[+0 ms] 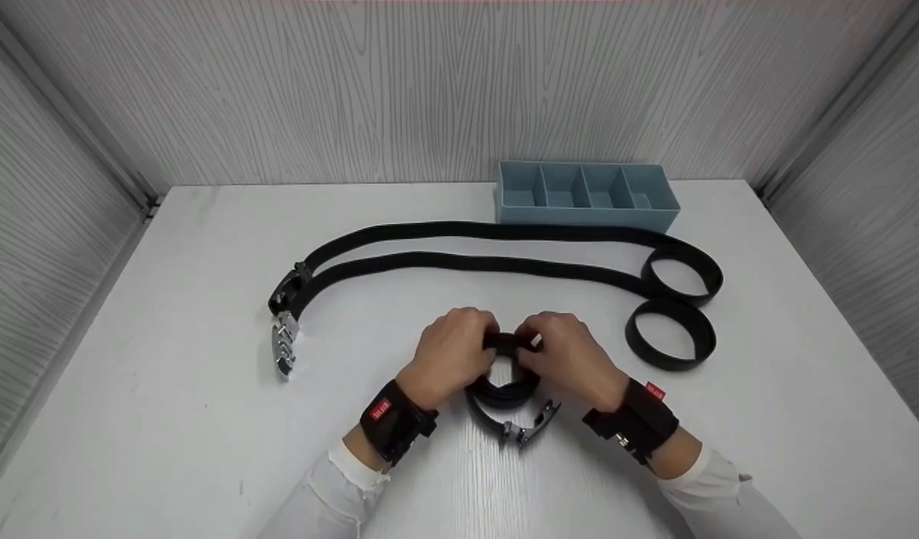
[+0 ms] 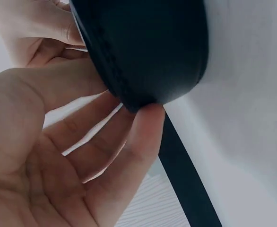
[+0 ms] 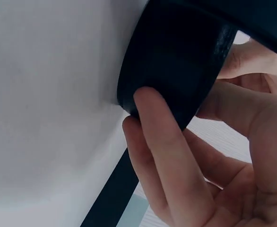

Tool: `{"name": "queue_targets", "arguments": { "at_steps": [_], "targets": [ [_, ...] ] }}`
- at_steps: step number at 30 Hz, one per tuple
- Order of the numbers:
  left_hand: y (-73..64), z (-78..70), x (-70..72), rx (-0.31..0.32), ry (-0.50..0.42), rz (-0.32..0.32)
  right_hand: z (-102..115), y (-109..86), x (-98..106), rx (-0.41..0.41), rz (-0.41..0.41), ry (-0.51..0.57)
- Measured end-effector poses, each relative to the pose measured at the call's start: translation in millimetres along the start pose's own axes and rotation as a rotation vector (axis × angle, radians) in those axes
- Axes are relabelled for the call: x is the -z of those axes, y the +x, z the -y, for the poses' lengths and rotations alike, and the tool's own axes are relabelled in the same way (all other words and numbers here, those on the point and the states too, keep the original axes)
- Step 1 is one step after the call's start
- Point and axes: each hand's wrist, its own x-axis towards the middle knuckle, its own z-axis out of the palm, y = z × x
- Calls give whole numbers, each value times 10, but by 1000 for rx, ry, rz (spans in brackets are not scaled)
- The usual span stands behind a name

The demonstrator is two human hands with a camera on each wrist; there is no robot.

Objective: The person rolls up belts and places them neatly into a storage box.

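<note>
A black belt (image 1: 508, 394), rolled into a coil, stands on its edge on the table, its silver buckle (image 1: 533, 428) curving out at the near side. My left hand (image 1: 448, 352) pinches the far left of the coil. From the other side, my right hand (image 1: 572, 359) pinches its far right. In the left wrist view, the left thumb goes inside the coil (image 2: 148, 47) and the fingertips (image 2: 150, 118) press its outer face. The right wrist view has the right fingers (image 3: 152, 109) against the outside of the coil (image 3: 176, 61).
Two more black belts (image 1: 459, 230) (image 1: 459, 262) stretch across the table beyond my hands, their right ends looped (image 1: 673, 358). Their buckles (image 1: 284, 344) lie together at the left. A blue four-section organizer (image 1: 587, 216) stands behind them, near the back wall (image 1: 429, 90).
</note>
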Motion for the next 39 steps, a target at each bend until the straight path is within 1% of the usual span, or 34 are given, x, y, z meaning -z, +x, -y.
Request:
{"name": "queue_targets", "arguments": {
  "at_steps": [4, 6, 9, 12, 17, 20, 22, 25, 29, 32, 35, 39],
  "targets": [
    [6, 10, 8, 67, -24, 42, -33, 10, -16, -11, -37, -34],
    [11, 15, 7, 82, -30, 55, -43, 15, -25, -9, -46, -48],
    [20, 21, 8, 75, -33, 61, -43, 16, -30, -11, -40, -54],
    [26, 24, 4, 47, -29, 45, -28, 9, -26, -21, -21, -41],
    [31, 23, -6, -1, -53, 33, -29, 5, -25, -18, 17, -31],
    [34, 27, -15, -14, -73, 27, -35, 7, -21, -16, 26, -37],
    [33, 32, -17, -9, -81, 17, -36, 9, -18, -18, 21, -45],
    [28, 38, -16, 23, -88, 17, -41, 12, -19, -24, 9, -58],
    [19, 40, -8, 96, -81, 61, -56, 15, -35, -28, -14, -73],
    [17, 41, -4, 134, -79, 94, -64, 15, -45, -31, -23, -74],
    [22, 43, -5, 135, -75, 101, -66, 12, -49, -31, -19, -72],
    [26, 38, -9, 94, -76, 88, -57, 11, -45, -34, 9, -66]
  ]
}}
